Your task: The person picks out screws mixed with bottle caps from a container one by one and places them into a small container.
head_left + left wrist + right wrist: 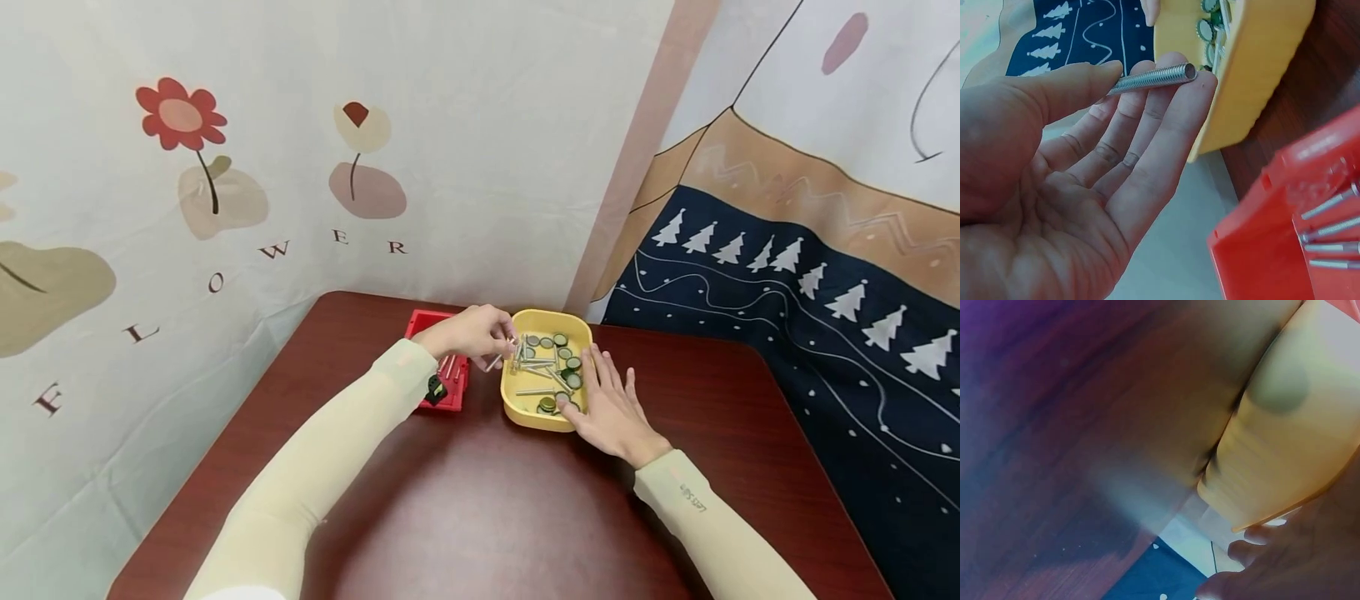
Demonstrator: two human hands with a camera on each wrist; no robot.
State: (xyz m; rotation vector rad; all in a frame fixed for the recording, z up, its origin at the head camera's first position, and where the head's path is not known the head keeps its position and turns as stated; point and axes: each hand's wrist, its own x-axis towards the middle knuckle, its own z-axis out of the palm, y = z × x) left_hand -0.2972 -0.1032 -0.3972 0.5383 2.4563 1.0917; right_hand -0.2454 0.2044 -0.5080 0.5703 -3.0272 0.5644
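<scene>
white cloth [480, 125] hangs at the back, with painted flowers and spaced-out letters on it. to the right hangs a dark blue cloth [862, 417] with white trees and thin wavy lines. below them is the shiny red-brown worktop [480, 508]. two pale sleeves [322, 450] reach over it, and the right one has small writing near its cuff. the yellow bin [540, 421] has round corners. just to its left is the red bin [454, 400], with a bit of worktop between them. the left arm gets in the way and hides part of the red bin. the right grip [615, 417] is wide, with its fingers spread on the right edge of the yellow bin and its thumb over the inside. the left grip [472, 331] is narrow, with thumb and fingers pinching one metal rod [1157, 78]. that rod is up off the worktop, near the left wall of the yellow bin. it is thin, straight and silver, with tiny ridges all along it and a round end. more silver rods [534, 392] lie every which way in the yellow bin, and some lie in the red one too. smallest are the round bottle caps [573, 380], some green, in the yellow bin.
</scene>
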